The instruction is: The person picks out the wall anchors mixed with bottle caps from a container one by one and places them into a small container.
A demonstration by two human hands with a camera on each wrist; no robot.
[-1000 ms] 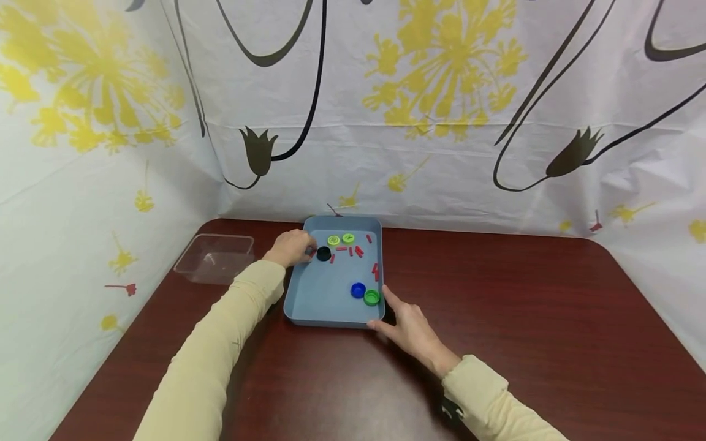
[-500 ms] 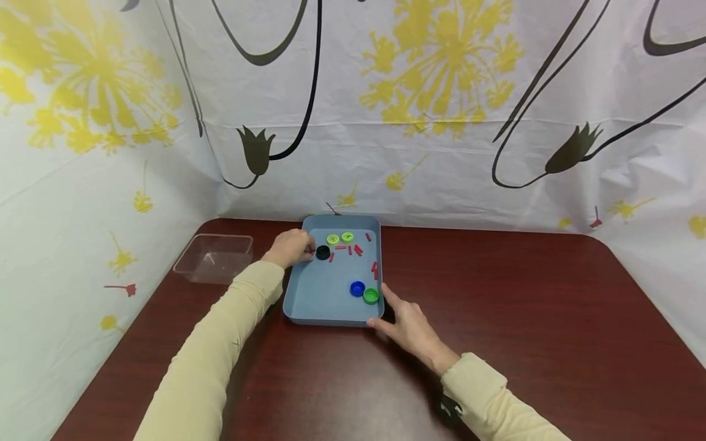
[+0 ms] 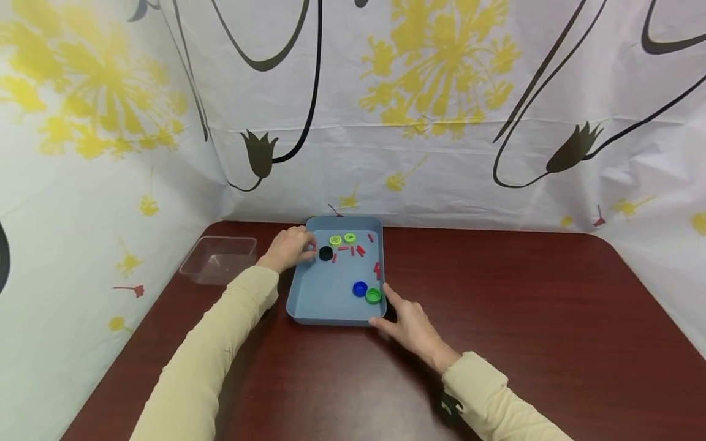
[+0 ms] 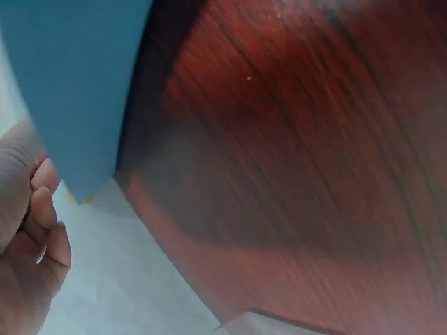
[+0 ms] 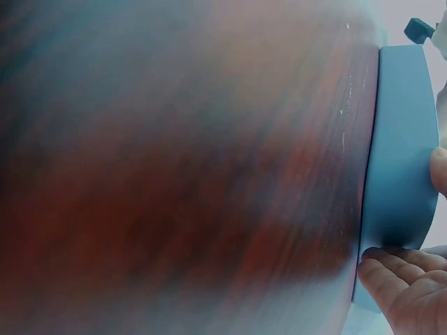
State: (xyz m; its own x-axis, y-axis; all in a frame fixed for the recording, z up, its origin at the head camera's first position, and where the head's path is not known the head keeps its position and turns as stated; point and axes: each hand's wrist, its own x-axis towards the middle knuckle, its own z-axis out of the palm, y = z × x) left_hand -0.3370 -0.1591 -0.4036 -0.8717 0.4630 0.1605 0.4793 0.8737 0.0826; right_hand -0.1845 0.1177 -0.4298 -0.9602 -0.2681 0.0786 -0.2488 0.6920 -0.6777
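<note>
A blue-grey tray (image 3: 325, 300) stands on the table with small loose pieces in it. My left hand (image 3: 287, 247) reaches over its left wall and pinches a small red stick (image 3: 315, 248) between thumb and fingers. Just right of those fingertips lies a black round cap (image 3: 326, 253). My right hand (image 3: 412, 331) rests against the tray's near right corner, thumb at the front wall, straight fingers along the right side. Inside that corner are a blue cap (image 3: 360, 289) and a green cap (image 3: 373, 296). The left wrist view shows curled fingers (image 4: 43, 209) behind the tray wall.
Two yellow-green discs (image 3: 335, 241) and several red sticks (image 3: 361, 250) lie toward the tray's far end. A clear plastic box (image 3: 217, 260) stands left of the tray. Behind the table hangs a patterned white sheet (image 3: 309, 190).
My left fingers have closed on the red stick by the left wall and lifted it slightly. The right hand keeps its place at the tray corner. The head view has shifted a little.
</note>
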